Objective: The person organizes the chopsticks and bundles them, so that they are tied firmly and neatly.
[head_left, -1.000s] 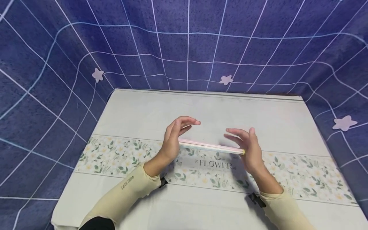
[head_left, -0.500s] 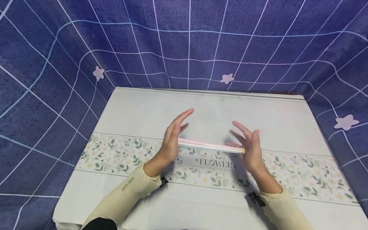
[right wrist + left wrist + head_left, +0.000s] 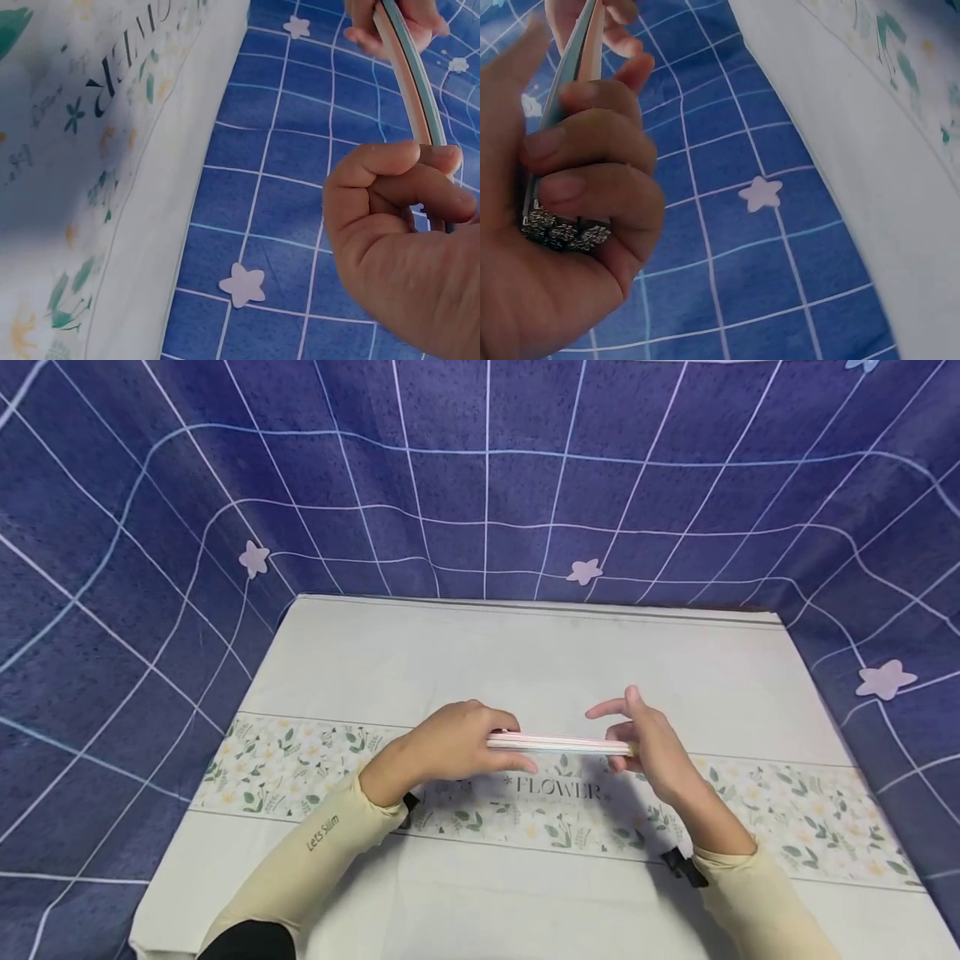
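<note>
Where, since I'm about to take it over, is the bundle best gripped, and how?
Probably by its bare middle, pinched from above: the bundle is long and slim, running crosswise between the left hand and right hand, which hold its ends.

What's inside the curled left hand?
One end of a bundle of pastel sticks; its dark, speckled tips show past the fingers. The stretch covered by fingers and palm is hidden.

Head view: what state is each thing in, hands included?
White table cover: spread out, FLOWER lettering face up.
Pastel bundle: raised off the cover, held at both ends.
Left hand: gripping one end.
Right hand: curled round the other.
Blue fabric: hanging behind the cover.
Cream sleeves: both worn.
</note>
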Demonstrator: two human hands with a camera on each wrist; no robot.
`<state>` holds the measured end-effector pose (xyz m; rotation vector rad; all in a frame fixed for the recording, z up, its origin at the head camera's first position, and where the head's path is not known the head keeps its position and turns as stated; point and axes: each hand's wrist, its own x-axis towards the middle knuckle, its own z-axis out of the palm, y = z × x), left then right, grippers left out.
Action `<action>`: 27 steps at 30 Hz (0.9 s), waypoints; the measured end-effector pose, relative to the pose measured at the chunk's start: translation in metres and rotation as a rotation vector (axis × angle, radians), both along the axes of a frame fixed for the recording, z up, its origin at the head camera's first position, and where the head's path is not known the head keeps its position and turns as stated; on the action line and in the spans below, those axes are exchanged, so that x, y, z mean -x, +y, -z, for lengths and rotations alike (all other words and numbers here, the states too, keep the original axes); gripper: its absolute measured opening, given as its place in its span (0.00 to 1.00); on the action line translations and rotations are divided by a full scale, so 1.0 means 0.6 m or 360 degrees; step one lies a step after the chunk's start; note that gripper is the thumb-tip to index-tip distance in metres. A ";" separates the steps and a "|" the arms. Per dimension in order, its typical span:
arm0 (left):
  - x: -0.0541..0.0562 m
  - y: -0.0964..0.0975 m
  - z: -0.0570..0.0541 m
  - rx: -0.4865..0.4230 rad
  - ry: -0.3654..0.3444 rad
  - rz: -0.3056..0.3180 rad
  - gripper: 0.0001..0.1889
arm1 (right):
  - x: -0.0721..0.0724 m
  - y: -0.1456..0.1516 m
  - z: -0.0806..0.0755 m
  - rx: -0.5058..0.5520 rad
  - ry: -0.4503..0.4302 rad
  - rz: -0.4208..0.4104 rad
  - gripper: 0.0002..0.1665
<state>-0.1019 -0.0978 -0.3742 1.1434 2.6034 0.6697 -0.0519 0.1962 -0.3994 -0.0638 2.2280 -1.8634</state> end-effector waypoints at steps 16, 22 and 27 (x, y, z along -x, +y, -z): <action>0.010 -0.036 -0.013 0.0237 0.0375 0.0060 0.17 | -0.017 0.061 0.013 -0.0082 0.0469 -0.0129 0.13; 0.010 -0.038 -0.011 0.0201 0.0275 0.0099 0.16 | -0.027 0.053 0.017 -0.0131 0.0523 -0.0093 0.16; 0.011 -0.044 -0.010 0.0195 0.0205 0.0154 0.16 | -0.028 0.047 0.022 -0.0008 0.0580 -0.0189 0.16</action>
